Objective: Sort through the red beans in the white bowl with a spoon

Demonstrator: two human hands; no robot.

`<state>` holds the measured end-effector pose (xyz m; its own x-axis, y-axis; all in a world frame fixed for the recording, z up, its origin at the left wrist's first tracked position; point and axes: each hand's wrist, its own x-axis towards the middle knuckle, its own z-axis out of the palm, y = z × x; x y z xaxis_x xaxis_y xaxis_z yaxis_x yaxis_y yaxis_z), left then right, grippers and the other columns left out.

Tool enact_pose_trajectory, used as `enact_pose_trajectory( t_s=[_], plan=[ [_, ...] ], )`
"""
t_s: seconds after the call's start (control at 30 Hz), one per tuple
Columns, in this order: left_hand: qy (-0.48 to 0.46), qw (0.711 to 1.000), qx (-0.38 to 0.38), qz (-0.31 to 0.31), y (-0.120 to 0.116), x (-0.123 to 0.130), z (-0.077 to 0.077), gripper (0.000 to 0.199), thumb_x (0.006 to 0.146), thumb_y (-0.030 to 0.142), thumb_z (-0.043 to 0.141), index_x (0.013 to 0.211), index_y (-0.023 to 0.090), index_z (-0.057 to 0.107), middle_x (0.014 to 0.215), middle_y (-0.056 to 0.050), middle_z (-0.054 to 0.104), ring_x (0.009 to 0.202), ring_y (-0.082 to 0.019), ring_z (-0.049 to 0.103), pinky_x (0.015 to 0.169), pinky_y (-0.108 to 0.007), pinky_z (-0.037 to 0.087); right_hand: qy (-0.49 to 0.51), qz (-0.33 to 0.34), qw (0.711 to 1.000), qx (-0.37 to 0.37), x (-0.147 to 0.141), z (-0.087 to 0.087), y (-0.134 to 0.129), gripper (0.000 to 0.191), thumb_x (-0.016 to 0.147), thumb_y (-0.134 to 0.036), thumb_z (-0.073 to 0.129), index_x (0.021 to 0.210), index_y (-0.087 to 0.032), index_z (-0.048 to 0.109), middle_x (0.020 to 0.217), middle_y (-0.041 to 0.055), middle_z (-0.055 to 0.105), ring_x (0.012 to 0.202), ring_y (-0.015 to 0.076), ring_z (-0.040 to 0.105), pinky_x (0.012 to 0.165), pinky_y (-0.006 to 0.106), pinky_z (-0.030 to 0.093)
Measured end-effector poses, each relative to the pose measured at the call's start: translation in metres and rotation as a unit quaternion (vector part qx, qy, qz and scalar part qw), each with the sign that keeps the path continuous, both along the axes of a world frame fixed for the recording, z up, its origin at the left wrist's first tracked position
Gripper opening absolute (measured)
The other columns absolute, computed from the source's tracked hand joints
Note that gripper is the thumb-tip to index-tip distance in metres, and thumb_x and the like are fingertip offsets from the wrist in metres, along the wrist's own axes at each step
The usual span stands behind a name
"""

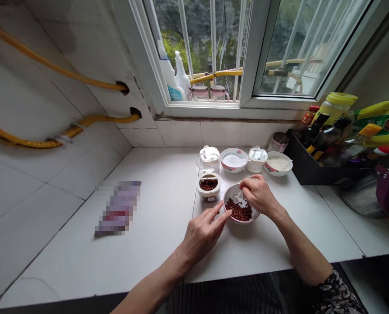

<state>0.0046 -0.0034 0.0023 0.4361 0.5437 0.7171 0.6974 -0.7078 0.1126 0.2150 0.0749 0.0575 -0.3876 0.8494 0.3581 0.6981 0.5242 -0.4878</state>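
Observation:
A white bowl with a pink rim (256, 216) stands on the counter, partly filled with dark red peppercorns (239, 212). My right hand (258, 194) is closed on a small pale spoon (240, 201), whose head dips into the bowl among the grains. At the bowl's left side, my left hand (204, 229) has its fingers stretched out and apart, with fingertips at the rim; its thumb is hidden. Just left of the bowl sits an open clear jar (208, 194) with a white collar, holding more peppercorns, with a pale bar across its mouth.
Behind are a lidded seasoning jar (209, 158), a flowered bowl of white grains (234, 169), another lidded jar (256, 159) and a bowl of pale powder (278, 173). A black bottle box (312, 172) and glass lid (361, 198) stand right. A blurred packet (120, 209) lies left.

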Motion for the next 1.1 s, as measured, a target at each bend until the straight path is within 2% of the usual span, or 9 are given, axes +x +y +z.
enact_pose_trajectory(
  t_s=[0.17,0.27,0.33,0.4,0.5,0.67,0.87,1.03,1.1],
  plan=[
    [0.001,1.0,0.0,0.003,0.0002,0.0006,0.0,0.029,0.097,0.013,0.049,0.118,0.019,0.067,0.121,-0.015,0.068,0.088,-0.018,0.07,0.07,-0.027,0.058,0.074,0.008,0.994,-0.075,-0.0038,-0.0003,-0.0005,0.02,0.08,-0.014,0.044,0.07,-0.022,0.059,0.054,-0.003,0.064,0.057,0.0155,0.057,0.097,0.04,0.038],
    [0.0,1.0,0.002,0.0,0.0004,0.0006,-0.0001,0.028,0.097,0.014,0.049,0.118,0.018,0.067,0.121,-0.015,0.068,0.088,-0.019,0.07,0.07,-0.028,0.059,0.149,-0.013,0.98,-0.132,-0.0004,0.0016,0.0017,0.018,0.077,-0.017,0.044,0.069,-0.022,0.059,0.052,-0.0024,0.063,0.055,0.0158,0.058,0.08,0.033,0.046],
    [-0.002,1.0,0.002,0.0,0.0004,0.0003,-0.0002,0.027,0.097,0.014,0.049,0.118,0.018,0.066,0.121,-0.015,0.068,0.089,-0.019,0.07,0.07,-0.028,0.059,0.191,-0.026,0.966,-0.17,0.0021,0.0027,0.0031,0.016,0.076,-0.02,0.046,0.069,-0.022,0.06,0.052,-0.0017,0.063,0.054,0.0161,0.059,0.066,0.029,0.047],
    [-0.002,1.0,0.001,0.001,0.0004,-0.0001,-0.0006,0.027,0.097,0.014,0.05,0.118,0.018,0.066,0.122,-0.015,0.068,0.089,-0.02,0.07,0.07,-0.028,0.059,0.211,-0.033,0.958,-0.191,0.0037,0.0035,0.004,0.015,0.075,-0.022,0.047,0.07,-0.021,0.061,0.053,-0.0011,0.064,0.054,0.0163,0.059,0.059,0.027,0.046],
    [-0.001,1.0,0.0,-0.002,0.0006,-0.0005,-0.0015,0.028,0.097,0.014,0.05,0.119,0.018,0.066,0.122,-0.016,0.067,0.089,-0.02,0.07,0.07,-0.028,0.058,0.198,-0.039,0.964,-0.173,0.004,0.0043,0.0048,0.016,0.075,-0.021,0.046,0.07,-0.021,0.062,0.053,-0.0011,0.064,0.054,0.0163,0.059,0.06,0.027,0.047],
    [0.002,1.0,-0.003,-0.001,0.0005,-0.0002,-0.002,0.029,0.097,0.014,0.049,0.119,0.018,0.066,0.123,-0.015,0.067,0.089,-0.02,0.07,0.07,-0.029,0.058,0.136,-0.03,0.985,-0.101,0.0028,0.0046,0.0046,0.017,0.075,-0.018,0.045,0.065,-0.022,0.059,0.05,-0.0026,0.063,0.055,0.0157,0.059,0.08,0.032,0.047],
    [0.004,1.0,0.0,0.002,0.0007,-0.0004,-0.0021,0.027,0.097,0.014,0.049,0.118,0.018,0.066,0.122,-0.015,0.068,0.088,-0.019,0.07,0.069,-0.028,0.058,0.187,-0.034,0.967,-0.171,0.0033,0.0022,0.0045,0.017,0.074,-0.022,0.045,0.069,-0.021,0.061,0.052,-0.0009,0.064,0.054,0.0163,0.058,0.061,0.027,0.047],
    [0.0,1.0,0.001,-0.001,0.0012,-0.0001,-0.0033,0.028,0.097,0.014,0.049,0.119,0.018,0.066,0.123,-0.016,0.067,0.088,-0.019,0.07,0.069,-0.028,0.058,0.165,-0.032,0.978,-0.124,0.0029,0.0023,0.005,0.017,0.073,-0.019,0.045,0.066,-0.021,0.06,0.05,-0.0018,0.062,0.054,0.0151,0.058,0.069,0.028,0.047],
    [-0.001,1.0,0.005,0.0,0.001,0.0003,-0.003,0.028,0.097,0.014,0.049,0.118,0.018,0.066,0.122,-0.016,0.068,0.087,-0.019,0.07,0.068,-0.028,0.058,0.166,-0.03,0.978,-0.124,0.0029,0.0015,0.0054,0.017,0.074,-0.018,0.045,0.066,-0.021,0.06,0.05,-0.0018,0.062,0.053,0.015,0.058,0.067,0.027,0.047]
  ],
)
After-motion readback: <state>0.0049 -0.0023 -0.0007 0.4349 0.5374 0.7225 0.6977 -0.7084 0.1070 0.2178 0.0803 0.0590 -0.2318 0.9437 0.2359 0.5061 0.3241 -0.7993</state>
